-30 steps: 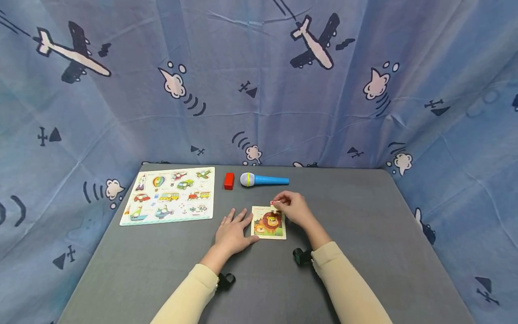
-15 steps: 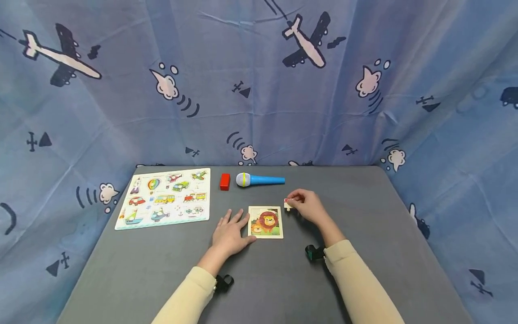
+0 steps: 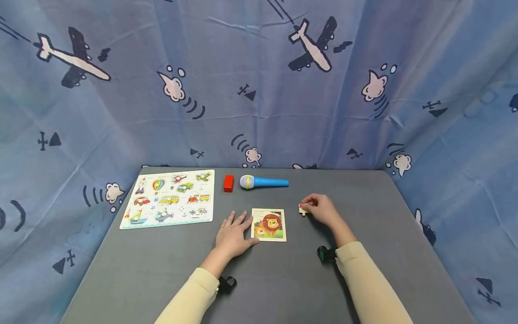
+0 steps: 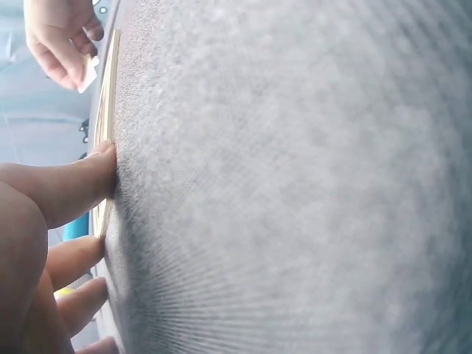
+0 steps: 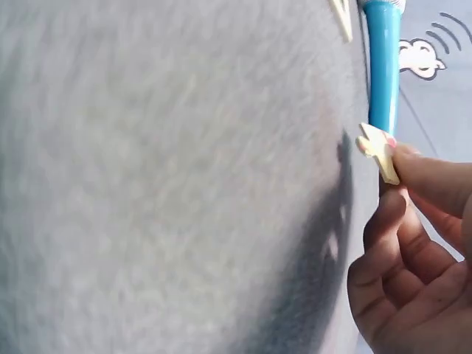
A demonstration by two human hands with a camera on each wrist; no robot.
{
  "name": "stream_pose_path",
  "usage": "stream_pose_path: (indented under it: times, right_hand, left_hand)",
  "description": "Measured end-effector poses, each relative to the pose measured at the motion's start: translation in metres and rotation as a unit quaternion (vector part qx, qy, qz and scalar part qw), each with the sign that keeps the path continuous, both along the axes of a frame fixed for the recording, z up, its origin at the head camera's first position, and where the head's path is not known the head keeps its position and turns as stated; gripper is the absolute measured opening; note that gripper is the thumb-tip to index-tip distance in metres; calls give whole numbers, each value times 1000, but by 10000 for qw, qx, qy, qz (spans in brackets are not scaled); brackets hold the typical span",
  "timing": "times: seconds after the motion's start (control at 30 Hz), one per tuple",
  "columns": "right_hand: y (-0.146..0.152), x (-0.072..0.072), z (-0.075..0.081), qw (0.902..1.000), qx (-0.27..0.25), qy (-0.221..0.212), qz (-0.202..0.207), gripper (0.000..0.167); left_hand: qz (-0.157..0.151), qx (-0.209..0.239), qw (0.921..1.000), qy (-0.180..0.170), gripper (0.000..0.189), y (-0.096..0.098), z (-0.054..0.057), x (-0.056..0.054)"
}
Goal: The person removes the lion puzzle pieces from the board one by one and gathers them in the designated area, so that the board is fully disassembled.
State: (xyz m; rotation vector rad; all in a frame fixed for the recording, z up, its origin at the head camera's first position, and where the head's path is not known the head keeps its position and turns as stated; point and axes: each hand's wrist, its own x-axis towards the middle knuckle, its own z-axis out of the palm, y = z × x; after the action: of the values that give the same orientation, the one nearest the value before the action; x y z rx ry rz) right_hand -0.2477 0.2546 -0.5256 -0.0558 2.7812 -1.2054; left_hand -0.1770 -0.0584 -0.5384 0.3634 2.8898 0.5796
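Note:
A small square jigsaw puzzle [image 3: 268, 225] with a lion picture lies in a pale wooden frame on the table, a bare pale patch at its upper left. My left hand [image 3: 232, 237] rests at its left side with fingers spread, the thumb [image 4: 92, 173] and index fingertip right at the frame's edge. To the right of the puzzle, my right hand [image 3: 322, 210] pinches a jigsaw piece [image 5: 380, 153] between thumb and index finger. The piece is pale with some red on it, held above the table, its shadow showing below in the right wrist view.
Behind the puzzle lie a blue toy microphone [image 3: 267, 182] and a red block [image 3: 228, 183]. A vehicle picture board [image 3: 167, 199] is at the left of the grey table [image 3: 376, 225]. A blue printed curtain [image 3: 226, 67] hangs along the table's back edge.
My right hand has carried the jigsaw piece rightward, from over the puzzle's upper right corner to well beside it. The left hand has stayed at the puzzle's left edge.

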Motion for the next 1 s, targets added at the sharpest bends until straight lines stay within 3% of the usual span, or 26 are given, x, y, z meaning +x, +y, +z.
stream_pose_path:
  times: [0.43,1.0]
  right_hand:
    - [5,-3,-7,9979,637,59,-43,17]
    - [-22,8,20,9979,260,542,231,19]
  left_hand:
    - [6,-61,10000,36,77,0,-1,-1]
    - [-27,-137,9999,-20,78,-1,-4,-1]
